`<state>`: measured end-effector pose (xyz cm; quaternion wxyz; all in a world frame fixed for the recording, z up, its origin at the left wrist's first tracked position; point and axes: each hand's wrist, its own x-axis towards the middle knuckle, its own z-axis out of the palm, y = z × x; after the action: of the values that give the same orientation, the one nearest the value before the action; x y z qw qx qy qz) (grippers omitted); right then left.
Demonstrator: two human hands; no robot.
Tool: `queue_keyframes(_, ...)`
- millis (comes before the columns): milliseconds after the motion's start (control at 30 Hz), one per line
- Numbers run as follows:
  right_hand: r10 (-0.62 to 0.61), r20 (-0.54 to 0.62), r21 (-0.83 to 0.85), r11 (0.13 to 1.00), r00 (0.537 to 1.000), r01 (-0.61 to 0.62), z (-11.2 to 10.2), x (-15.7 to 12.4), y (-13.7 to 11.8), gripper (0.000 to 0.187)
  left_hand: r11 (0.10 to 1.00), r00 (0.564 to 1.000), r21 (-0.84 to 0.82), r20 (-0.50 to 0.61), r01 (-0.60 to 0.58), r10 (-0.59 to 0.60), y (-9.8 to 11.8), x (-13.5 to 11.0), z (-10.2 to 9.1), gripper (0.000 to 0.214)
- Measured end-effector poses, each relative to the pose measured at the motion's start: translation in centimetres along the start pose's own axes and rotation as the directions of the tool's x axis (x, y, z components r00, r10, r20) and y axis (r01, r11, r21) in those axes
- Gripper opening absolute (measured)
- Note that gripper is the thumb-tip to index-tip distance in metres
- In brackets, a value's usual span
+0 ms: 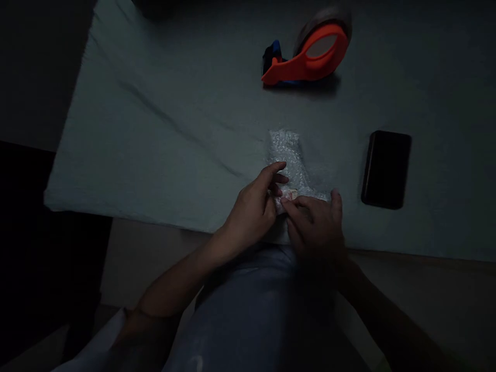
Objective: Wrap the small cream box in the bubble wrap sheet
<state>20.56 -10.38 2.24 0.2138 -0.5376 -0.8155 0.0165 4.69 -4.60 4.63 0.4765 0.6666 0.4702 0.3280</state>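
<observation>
A piece of clear bubble wrap [287, 150] lies near the front edge of the table, directly before me. On its near end rests a small pale item with reddish marks [290, 194], partly covered by my fingers; its kind is too dim to make out. My left hand [253, 206] comes in from the left, its thumb and fingers closed on the wrap beside that item. From the right, my right hand [318, 222] pinches the wrap's near edge by the item with thumb and forefinger, its little finger raised.
An orange tape dispenser [310, 64] with a roll of tape stands at the back of the pale cloth-covered table [174, 170]. A black rectangular object like a phone [386, 169] lies to the right of the wrap. The table's front edge runs just below my hands. Lighting is dim.
</observation>
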Motion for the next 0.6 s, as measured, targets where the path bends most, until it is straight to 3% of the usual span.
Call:
queue_keyframes(67, 0.010, -0.009, 0.008, 1.000, 1.000, -0.010, 0.1, 0.0, -0.2, 0.025, 0.991, 0.993, 0.083, -0.053, -0.102, 0.107, -0.3, -0.1, 0.0, 0.049)
queue_keyframes(167, 0.030, -0.032, 0.033, 0.999, 0.999, -0.029, 0.2, 0.1, -0.3, 0.019, 0.912, 0.938, 0.295, -0.113, -0.284, 0.328, -1.4, -0.6, 0.1, 0.021)
queue_keyframes(300, 0.085, -0.041, 0.092, 0.992, 0.996, -0.081, -0.5, -0.1, 0.6, 0.020, 0.827, 0.900, 0.383, 0.029, -0.412, 0.435, -2.9, -1.4, 0.3, 0.008)
queue_keyframes(367, 0.200, -0.109, 0.125, 0.975, 0.974, -0.186, -0.8, -0.6, 1.5, 0.027, 0.807, 0.886, 0.384, 0.072, -0.448, 0.458, -3.3, -1.5, 0.3, 0.009)
queue_keyframes(467, 0.502, -0.169, 0.256, 0.854, 0.848, -0.454, -0.6, -1.8, 2.9, 0.049, 0.794, 0.879, 0.389, 0.106, -0.468, 0.465, -3.4, -1.4, 0.4, 0.006)
queue_keyframes(533, 0.688, -0.043, 0.427, 0.668, 0.725, -0.609, -0.2, -2.5, 3.3, 0.057, 0.799, 0.886, 0.392, 0.118, -0.457, 0.449, -3.3, -1.2, 0.4, 0.005)
queue_keyframes(600, 0.784, 0.088, 0.560, 0.471, 0.614, -0.682, 0.2, -2.5, 3.1, 0.059, 0.803, 0.890, 0.391, 0.118, -0.449, 0.440, -3.3, -1.1, 0.5, 0.003)
